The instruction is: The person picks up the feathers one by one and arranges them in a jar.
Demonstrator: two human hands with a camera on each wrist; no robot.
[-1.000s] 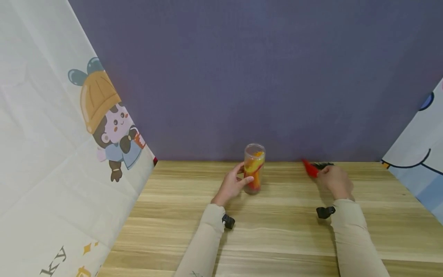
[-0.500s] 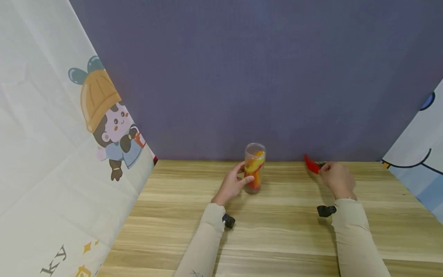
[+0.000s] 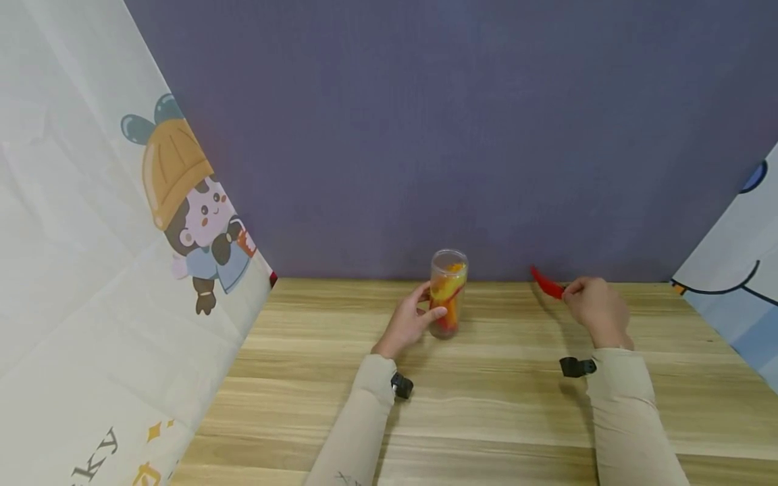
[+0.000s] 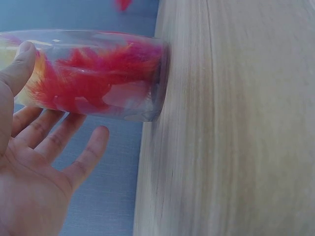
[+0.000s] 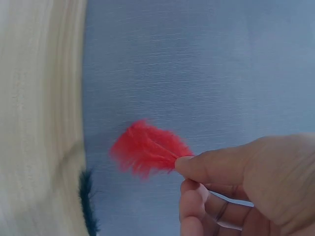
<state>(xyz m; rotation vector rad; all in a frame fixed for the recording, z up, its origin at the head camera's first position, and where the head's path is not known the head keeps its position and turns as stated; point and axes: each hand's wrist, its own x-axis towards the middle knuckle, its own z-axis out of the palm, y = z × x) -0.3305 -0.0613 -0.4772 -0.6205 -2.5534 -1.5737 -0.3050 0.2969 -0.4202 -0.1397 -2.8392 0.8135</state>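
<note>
A tall clear glass (image 3: 448, 293) stands upright near the back of the table, with red, orange and yellow feathers (image 4: 93, 76) inside. My left hand (image 3: 408, 322) holds its side, the thumb across from the fingers; one finger sticks out away from the glass in the left wrist view. To the right, my right hand (image 3: 598, 310) pinches a red feather (image 5: 150, 150) at its quill end between thumb and fingertips. Its fluffy end points left, toward the glass. A dark green feather (image 5: 87, 201) shows at the table's back edge in the right wrist view, below the red one.
The wooden table (image 3: 486, 412) ends at a grey-blue backdrop (image 3: 462, 135) right behind the glass. A white sheet with a cartoon figure (image 3: 203, 209) slants along the left, and another printed sheet (image 3: 735, 270) borders the right.
My right hand has shifted slightly right and up with the red feather. The dark feather beside it has gone from sight in the head view. My left hand stays on the glass.
</note>
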